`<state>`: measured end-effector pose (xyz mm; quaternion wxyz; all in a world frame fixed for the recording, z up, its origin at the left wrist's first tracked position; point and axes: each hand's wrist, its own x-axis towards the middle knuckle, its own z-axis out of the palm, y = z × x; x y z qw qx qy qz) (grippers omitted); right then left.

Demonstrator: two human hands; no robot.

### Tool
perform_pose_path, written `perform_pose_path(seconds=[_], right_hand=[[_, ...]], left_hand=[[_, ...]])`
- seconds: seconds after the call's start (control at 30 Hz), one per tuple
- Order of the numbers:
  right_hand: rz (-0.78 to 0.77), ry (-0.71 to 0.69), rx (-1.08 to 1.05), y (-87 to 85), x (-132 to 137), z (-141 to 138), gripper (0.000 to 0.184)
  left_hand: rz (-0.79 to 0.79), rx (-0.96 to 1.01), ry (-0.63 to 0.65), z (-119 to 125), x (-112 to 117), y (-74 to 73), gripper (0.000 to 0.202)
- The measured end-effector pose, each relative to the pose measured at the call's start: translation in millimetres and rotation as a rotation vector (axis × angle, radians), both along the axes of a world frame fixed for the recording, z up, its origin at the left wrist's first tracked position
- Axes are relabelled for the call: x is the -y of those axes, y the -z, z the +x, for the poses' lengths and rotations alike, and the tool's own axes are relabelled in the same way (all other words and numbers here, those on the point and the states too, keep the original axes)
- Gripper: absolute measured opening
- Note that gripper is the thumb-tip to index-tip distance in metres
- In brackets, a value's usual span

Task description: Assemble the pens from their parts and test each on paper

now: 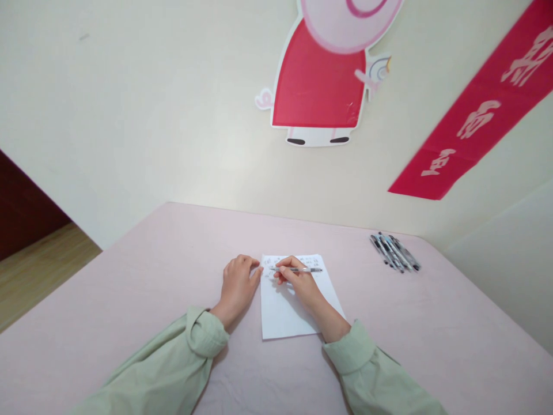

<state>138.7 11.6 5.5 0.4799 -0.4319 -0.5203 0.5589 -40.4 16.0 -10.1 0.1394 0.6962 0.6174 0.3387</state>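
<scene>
A white sheet of paper (285, 314) lies on the pink-covered table, with rows of small dark handwriting across its upper part. My right hand (300, 282) rests over the written area, its fingers closed around a pen (309, 270). The pen is clear-barrelled with a dark end and lies almost level, its tip pointing left near the writing. Beside the paper's upper left edge my left hand (239, 282) lies on the cloth, thumb apart from the slightly bent fingers and nothing seen in it. The thumb and fingertips come close to or touch the paper's edge.
Several pens (394, 252) lie in a loose bunch at the table's back right. The pink tablecloth (151, 276) reaches the pale wall (173, 115), which carries a cartoon pig cutout (319, 86) and a red banner (466, 121). Wooden floor (56, 271) shows at left.
</scene>
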Motion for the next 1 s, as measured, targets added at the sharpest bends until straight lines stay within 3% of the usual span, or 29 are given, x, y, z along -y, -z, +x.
perform_pose_path(seconds=[0.17, 0.43, 0.67, 0.8, 1.0], right_hand=[[0.052, 0.011, 0.041, 1.5, 0.9, -2.5, 0.016], [-0.005, 0.068, 0.043, 5.4, -10.2, -0.7, 0.021], [-0.146, 0.127, -0.044, 4.4, -35.7, -4.5, 0.027], [-0.224, 0.072, -0.063, -11.0, -39.2, -4.0, 0.031], [-0.121, -0.113, 0.120, -64.2, -29.5, 18.4, 0.030]], left_hand=[[-0.021, -0.004, 0.021, 6.0, -6.8, -0.4, 0.006], [-0.144, 0.503, 0.228, 14.7, -9.8, -0.2, 0.015], [-0.229, 0.598, 0.225, 12.5, -16.7, -3.7, 0.019], [-0.248, 0.619, 0.262, 10.8, -18.3, -3.4, 0.022], [-0.306, 0.629, 0.393, 10.3, -15.1, -9.6, 0.022]])
